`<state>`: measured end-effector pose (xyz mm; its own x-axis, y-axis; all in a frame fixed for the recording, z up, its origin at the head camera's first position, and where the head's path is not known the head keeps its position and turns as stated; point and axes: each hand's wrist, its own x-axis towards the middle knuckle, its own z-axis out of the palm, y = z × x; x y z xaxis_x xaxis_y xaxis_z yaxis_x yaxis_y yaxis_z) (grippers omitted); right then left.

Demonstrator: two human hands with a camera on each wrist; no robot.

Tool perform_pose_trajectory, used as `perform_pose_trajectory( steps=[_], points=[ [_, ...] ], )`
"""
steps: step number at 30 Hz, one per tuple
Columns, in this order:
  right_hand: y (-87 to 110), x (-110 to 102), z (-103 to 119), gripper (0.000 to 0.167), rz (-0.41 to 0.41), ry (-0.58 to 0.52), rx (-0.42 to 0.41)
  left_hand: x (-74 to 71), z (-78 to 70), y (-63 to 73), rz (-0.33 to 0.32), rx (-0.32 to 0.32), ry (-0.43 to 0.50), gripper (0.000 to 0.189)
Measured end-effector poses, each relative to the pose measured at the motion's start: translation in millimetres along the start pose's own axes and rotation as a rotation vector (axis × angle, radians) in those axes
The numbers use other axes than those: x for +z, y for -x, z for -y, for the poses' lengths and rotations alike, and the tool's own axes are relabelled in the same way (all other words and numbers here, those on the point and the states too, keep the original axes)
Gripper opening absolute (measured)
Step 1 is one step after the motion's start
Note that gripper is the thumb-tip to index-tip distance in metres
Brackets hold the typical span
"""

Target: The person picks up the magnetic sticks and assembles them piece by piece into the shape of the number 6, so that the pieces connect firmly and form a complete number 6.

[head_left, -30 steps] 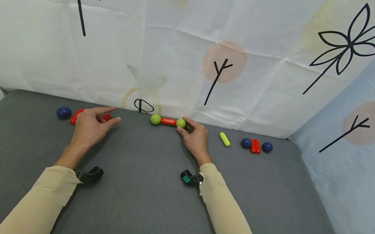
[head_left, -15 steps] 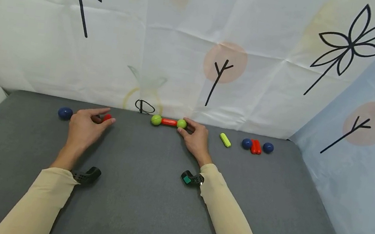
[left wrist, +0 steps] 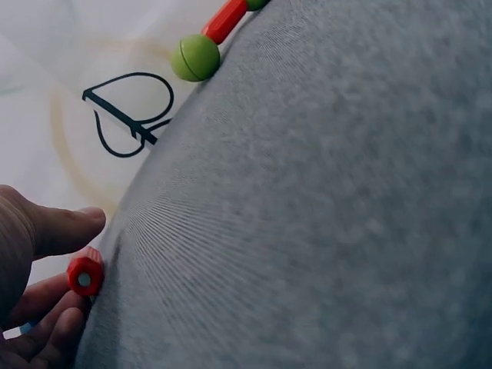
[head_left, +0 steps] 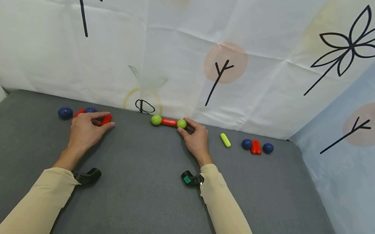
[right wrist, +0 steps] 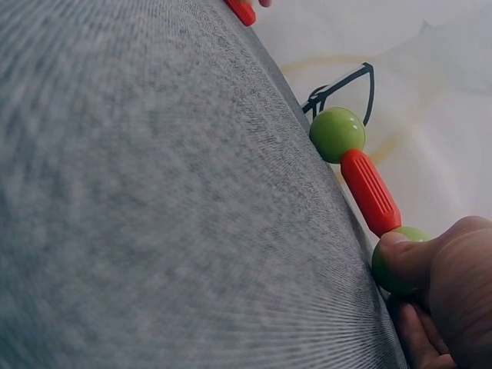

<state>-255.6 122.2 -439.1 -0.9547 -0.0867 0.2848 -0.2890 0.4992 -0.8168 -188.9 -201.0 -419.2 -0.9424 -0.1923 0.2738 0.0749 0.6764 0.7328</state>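
In the head view my left hand (head_left: 86,131) is at the left of the table, its thumb and fingers around a short red ribbed stick (head_left: 106,119). The left wrist view shows that red stick end-on between thumb and fingers. My right hand (head_left: 196,140) pinches the right green ball (head_left: 181,124) of a bar by the back wall. A red stick (head_left: 169,122) joins it to the left green ball (head_left: 156,120). Left of my left hand lie a blue ball (head_left: 65,113), a partly hidden red piece (head_left: 80,112) and another blue ball (head_left: 90,109).
Right of my right hand lie a yellow-green stick (head_left: 225,140), a blue ball (head_left: 246,143), two red sticks (head_left: 256,147) and another blue ball (head_left: 268,148). A patterned white cloth (head_left: 182,52) rises at the back edge of the grey table (head_left: 141,190).
My left hand has shifted slightly left and lower, and its fingers have drawn closer round the red stick. A blue ball behind it has come into sight. My right hand holds still.
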Motion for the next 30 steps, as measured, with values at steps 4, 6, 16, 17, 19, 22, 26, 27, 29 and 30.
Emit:
perform_pose_trajectory(
  steps=[4,6,16,17,19,22,26,27,29,30],
  points=[
    [0.3,-0.2,0.1,0.047,0.004,-0.004,0.001,1.3,3.1,-0.4,0.018,0.012,-0.003,0.038],
    [0.3,0.1,-0.4,0.048,0.005,-0.004,0.000,1.6,4.1,-1.1,0.017,0.021,-0.007,0.036],
    [0.3,0.0,-0.2,0.047,0.004,0.006,0.003,3.0,-0.5,-1.8,0.015,-0.014,0.059,0.029],
    [0.3,0.0,-0.3,0.047,0.004,0.006,-0.001,3.1,-1.7,-1.6,0.026,-0.029,0.077,0.030],
    [0.2,-0.1,-0.8,0.047,0.003,0.004,-0.007,3.8,-4.4,-1.3,0.052,-0.058,0.117,0.030],
    [0.2,-0.1,-1.2,0.047,0.003,-0.003,-0.013,6.4,-9.0,-0.9,0.097,-0.084,0.168,0.031],
    [0.3,-0.2,-0.6,0.047,0.003,-0.002,-0.008,13.7,-17.6,0.0,0.145,-0.083,0.220,0.032],
    [0.4,-0.3,-0.4,0.047,0.003,0.000,-0.004,16.1,-20.1,0.5,0.157,-0.077,0.233,0.032],
    [0.6,-0.4,0.2,0.047,0.003,0.003,-0.001,21.3,-25.4,1.9,0.181,-0.061,0.262,0.032],
    [0.8,-0.4,0.5,0.047,0.003,0.004,0.000,24.1,-28.0,2.8,0.194,-0.052,0.280,0.032]
  ],
)
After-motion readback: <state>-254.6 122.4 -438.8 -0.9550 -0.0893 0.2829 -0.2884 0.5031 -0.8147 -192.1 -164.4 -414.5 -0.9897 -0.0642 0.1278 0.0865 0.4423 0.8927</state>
